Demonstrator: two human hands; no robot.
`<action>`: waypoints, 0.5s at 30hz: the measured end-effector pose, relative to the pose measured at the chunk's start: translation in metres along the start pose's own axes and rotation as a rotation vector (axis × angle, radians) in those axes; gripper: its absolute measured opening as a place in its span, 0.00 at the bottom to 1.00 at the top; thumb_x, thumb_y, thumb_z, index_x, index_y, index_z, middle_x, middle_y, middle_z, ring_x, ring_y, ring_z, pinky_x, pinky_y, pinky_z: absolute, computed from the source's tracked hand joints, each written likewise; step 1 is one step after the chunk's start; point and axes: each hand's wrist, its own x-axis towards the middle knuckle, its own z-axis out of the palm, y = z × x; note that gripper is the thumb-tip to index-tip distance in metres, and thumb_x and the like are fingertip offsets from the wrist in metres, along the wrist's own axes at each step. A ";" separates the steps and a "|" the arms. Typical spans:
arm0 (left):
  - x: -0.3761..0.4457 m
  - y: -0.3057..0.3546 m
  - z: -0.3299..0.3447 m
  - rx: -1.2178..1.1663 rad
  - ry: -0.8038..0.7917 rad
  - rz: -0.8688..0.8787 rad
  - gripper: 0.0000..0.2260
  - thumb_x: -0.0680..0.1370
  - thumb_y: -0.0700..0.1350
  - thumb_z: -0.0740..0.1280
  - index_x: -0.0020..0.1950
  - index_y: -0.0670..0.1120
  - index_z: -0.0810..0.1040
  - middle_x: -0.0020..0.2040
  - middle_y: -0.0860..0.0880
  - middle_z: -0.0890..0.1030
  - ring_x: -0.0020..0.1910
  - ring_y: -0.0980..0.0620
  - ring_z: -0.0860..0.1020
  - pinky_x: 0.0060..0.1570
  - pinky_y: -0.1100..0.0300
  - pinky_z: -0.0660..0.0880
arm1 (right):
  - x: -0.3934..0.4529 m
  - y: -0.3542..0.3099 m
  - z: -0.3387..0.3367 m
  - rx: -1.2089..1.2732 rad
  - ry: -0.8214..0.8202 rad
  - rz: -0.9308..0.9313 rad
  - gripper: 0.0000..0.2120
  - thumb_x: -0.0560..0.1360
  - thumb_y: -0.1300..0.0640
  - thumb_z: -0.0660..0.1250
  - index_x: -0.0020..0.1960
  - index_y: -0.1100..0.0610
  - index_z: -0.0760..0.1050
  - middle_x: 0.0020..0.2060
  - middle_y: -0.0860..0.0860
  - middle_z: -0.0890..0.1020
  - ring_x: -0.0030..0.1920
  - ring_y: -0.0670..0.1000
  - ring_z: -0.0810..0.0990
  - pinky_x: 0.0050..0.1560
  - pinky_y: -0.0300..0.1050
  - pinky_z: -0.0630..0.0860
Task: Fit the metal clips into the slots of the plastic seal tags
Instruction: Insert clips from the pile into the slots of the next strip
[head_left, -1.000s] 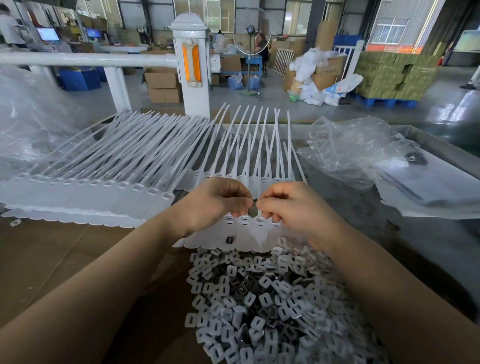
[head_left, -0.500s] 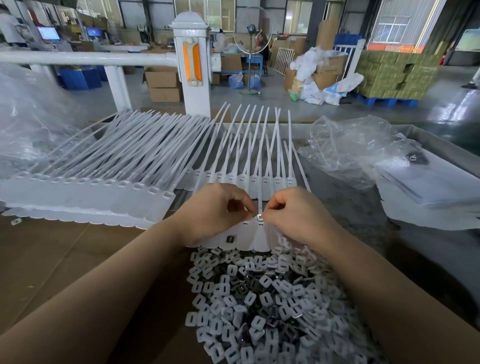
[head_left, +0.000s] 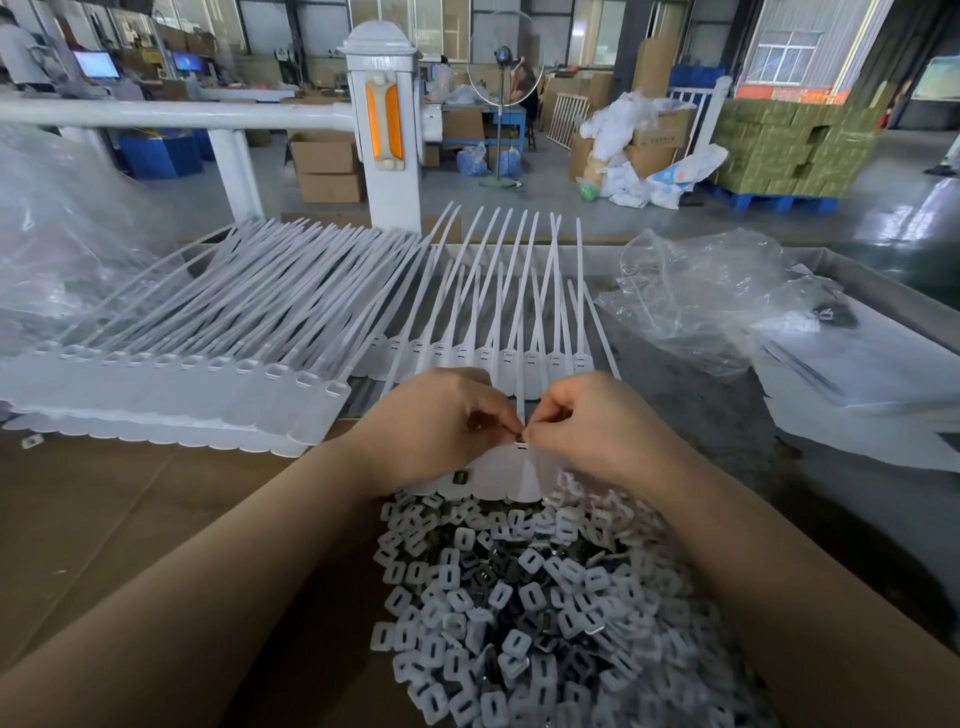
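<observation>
Ahead and to the left of the hands: long fanned rows of white seal tags (head_left: 218, 364) on the counter (head_left: 104, 519). Just below the wrists: a heap of metal clips (head_left: 524, 597). Between the fingertips: one tag (head_left: 511, 467), nearer than a second ago. Left hand (head_left: 441, 421) and right hand (head_left: 587, 423) both curled, pinching at its slot (head_left: 521, 445), fingertips now touching. Clip itself too small to make out. Probably being pressed home.
</observation>
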 end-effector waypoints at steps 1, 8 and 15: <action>0.000 0.000 0.000 0.023 0.000 0.015 0.06 0.76 0.46 0.73 0.52 0.52 0.86 0.44 0.55 0.81 0.40 0.58 0.79 0.45 0.54 0.79 | 0.000 0.001 -0.001 0.004 -0.002 -0.001 0.03 0.72 0.53 0.73 0.39 0.48 0.81 0.35 0.44 0.83 0.34 0.42 0.80 0.34 0.37 0.76; -0.001 0.002 -0.001 0.083 -0.010 0.037 0.07 0.77 0.47 0.72 0.53 0.54 0.86 0.44 0.56 0.80 0.40 0.58 0.79 0.44 0.54 0.79 | -0.001 0.004 -0.003 0.007 0.020 -0.028 0.06 0.71 0.53 0.75 0.38 0.45 0.80 0.35 0.46 0.82 0.33 0.44 0.80 0.29 0.37 0.74; -0.001 -0.002 -0.002 0.025 -0.005 -0.003 0.06 0.76 0.45 0.73 0.51 0.52 0.87 0.44 0.56 0.81 0.40 0.59 0.79 0.46 0.56 0.78 | -0.002 0.000 -0.004 -0.008 0.004 -0.043 0.05 0.72 0.54 0.74 0.38 0.45 0.82 0.35 0.46 0.85 0.38 0.52 0.84 0.41 0.51 0.83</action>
